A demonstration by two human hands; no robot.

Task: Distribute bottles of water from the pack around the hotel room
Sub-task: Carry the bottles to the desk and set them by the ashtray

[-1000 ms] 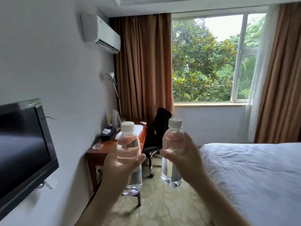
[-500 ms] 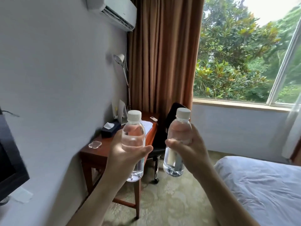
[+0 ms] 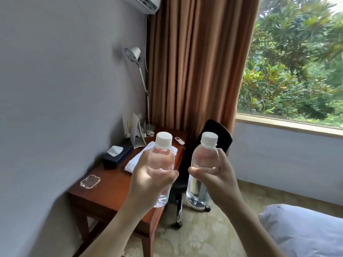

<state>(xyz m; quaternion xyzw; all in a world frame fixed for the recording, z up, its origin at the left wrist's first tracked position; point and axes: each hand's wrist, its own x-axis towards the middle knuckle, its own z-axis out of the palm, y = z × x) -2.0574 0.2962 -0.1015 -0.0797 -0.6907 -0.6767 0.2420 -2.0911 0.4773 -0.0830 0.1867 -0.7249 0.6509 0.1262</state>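
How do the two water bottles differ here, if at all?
The left bottle is in the left hand, over the wooden desk; the right bottle is in the right hand, in front of the black chair. Both are upright, clear and white-capped.

Grey wall on the left, air conditioner mounted high. Brown curtain hangs beside a window full of green foliage; daylight enters. Wooden tabletop against the wall carries a tissue box, glass ashtray, white towel, remote. Floor lamp in the corner. Black chair, patterned carpet, bed at lower right.
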